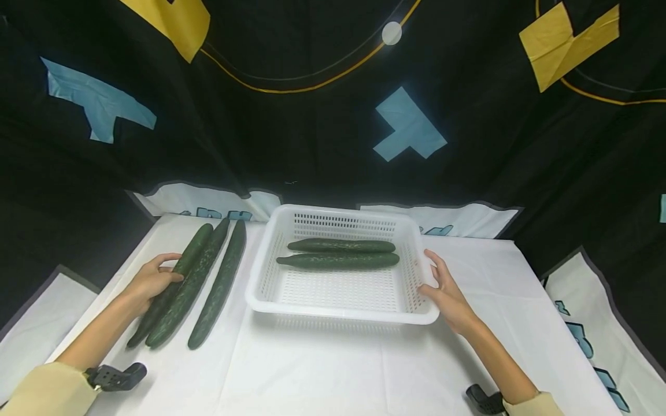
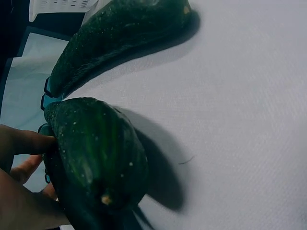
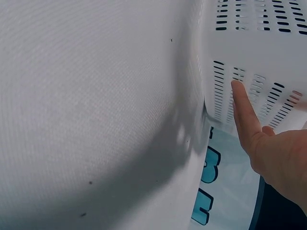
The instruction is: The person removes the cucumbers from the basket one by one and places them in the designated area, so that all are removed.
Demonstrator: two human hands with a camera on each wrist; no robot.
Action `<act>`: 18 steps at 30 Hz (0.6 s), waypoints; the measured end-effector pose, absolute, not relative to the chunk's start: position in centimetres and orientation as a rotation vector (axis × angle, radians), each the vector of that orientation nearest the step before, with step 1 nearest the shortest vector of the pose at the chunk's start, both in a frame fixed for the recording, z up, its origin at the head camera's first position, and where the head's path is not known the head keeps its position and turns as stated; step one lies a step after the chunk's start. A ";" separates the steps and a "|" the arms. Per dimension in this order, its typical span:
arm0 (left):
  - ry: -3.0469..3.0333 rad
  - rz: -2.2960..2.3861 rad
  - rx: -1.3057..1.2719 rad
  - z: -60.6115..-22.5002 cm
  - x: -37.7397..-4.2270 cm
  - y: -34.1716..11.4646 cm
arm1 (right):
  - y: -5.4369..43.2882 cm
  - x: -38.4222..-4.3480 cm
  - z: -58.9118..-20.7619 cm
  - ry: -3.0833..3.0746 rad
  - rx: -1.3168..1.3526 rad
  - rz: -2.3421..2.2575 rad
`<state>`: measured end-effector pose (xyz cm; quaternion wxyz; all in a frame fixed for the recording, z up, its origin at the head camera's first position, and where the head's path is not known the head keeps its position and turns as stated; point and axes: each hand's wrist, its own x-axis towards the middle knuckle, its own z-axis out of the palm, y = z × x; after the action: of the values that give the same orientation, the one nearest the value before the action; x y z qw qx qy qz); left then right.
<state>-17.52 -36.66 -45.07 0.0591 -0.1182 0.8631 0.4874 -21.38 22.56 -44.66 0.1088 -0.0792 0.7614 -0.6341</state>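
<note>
On the left, my left hand (image 1: 156,278) grips the outermost dark green cucumber (image 1: 195,248), with thumb and fingers on its sides. A second cucumber (image 1: 187,292) lies right against it, its blunt end facing the camera in the left wrist view. A third cucumber (image 1: 221,283) rests a little apart to the right. My right hand (image 1: 450,297) holds the right wall of a white perforated plastic basket (image 1: 333,315), thumb over the rim and fingers along the outside. Two cucumbers, an upper one (image 1: 340,245) and a lower one (image 1: 338,261), lie side by side in the basket.
A white cloth covers the table (image 1: 312,370). Behind it hangs a black curtain (image 1: 291,150) with blue and yellow tape pieces and a yellow cord. White printed cloth strips (image 1: 468,219) run along the table's back edge. Each wrist wears a black device (image 1: 117,377).
</note>
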 end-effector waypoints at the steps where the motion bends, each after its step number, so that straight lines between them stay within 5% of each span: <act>1: 2.621 1.468 -0.363 -45.1 -17.5 -36.6 | 22.6 -21.4 -44.7 2.239 -0.234 -1.866; 18: 2.610 1.416 -0.408 -44.3 -17.6 -36.6 | 22.6 -21.4 -44.6 2.234 -0.244 -1.870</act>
<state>-17.58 -36.64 -44.33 0.0720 -0.1358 0.8685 0.4712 -21.35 22.63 -44.65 0.1087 -0.0830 0.7596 -0.6358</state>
